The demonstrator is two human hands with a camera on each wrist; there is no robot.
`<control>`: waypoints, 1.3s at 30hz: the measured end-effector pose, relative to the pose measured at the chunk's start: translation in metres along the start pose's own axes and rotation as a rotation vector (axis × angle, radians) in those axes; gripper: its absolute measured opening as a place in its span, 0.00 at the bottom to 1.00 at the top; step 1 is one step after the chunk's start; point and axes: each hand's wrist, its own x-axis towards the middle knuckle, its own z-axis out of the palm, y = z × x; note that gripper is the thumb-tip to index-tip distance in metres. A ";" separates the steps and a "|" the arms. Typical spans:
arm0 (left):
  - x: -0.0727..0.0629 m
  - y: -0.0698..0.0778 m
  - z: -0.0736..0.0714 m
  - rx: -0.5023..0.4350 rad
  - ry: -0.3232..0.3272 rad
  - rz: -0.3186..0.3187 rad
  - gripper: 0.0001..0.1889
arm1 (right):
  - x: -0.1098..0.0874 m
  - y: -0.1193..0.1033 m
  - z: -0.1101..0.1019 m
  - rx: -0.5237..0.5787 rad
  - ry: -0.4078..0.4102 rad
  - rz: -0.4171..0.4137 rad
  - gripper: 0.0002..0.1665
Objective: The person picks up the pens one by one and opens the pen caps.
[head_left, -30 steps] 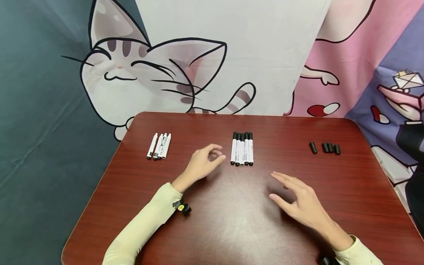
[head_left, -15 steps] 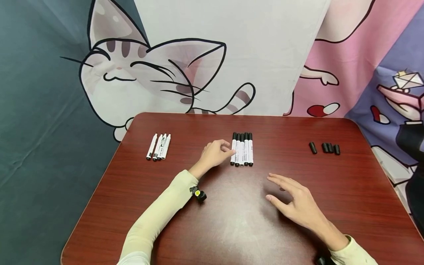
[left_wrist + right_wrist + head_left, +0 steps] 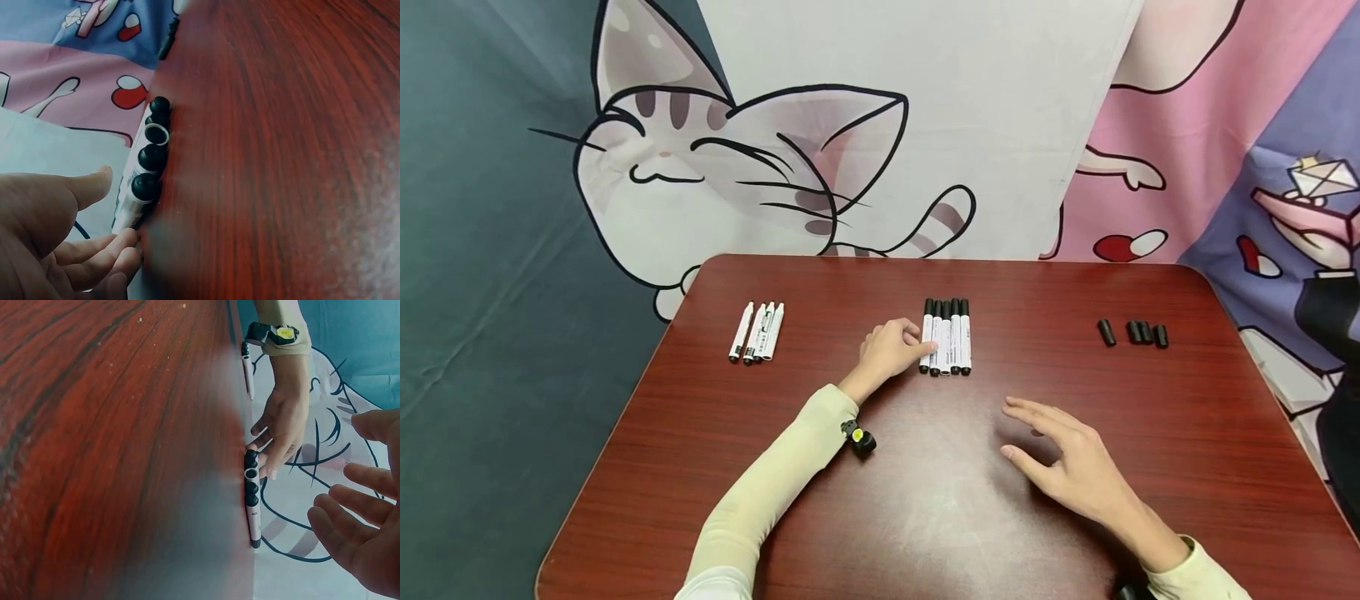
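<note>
My left hand (image 3: 887, 350) is at the left end of a row of capped whiteboard markers (image 3: 956, 337). These are white with black caps and lie side by side near the table's middle. The left wrist view shows the thumb (image 3: 95, 187) raised over the row and the fingers (image 3: 112, 256) low beside the nearest marker (image 3: 145, 187); a gap shows between thumb and fingers, and whether they touch it is unclear. My right hand (image 3: 1067, 467) hovers over the table to the right of the row, fingers spread, holding nothing.
Several uncapped white markers (image 3: 765, 333) lie at the left of the brown table (image 3: 925, 517). Several loose black caps (image 3: 1138, 332) lie at the right. A cartoon-print curtain (image 3: 1015, 108) hangs behind the far edge.
My left hand has moved right, up to the left end of the capped row, its thumb now over it. The right hand has shifted only slightly left. The markers and caps have not moved.
</note>
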 end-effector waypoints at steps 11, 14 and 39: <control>0.007 -0.004 0.005 0.009 0.010 -0.021 0.25 | -0.001 -0.001 0.002 0.014 -0.008 0.008 0.30; 0.008 -0.004 0.005 0.006 0.006 -0.027 0.25 | -0.002 0.000 0.003 0.020 0.002 -0.007 0.29; 0.008 -0.005 0.000 0.004 0.024 -0.086 0.15 | -0.003 0.001 0.003 0.030 -0.013 0.007 0.27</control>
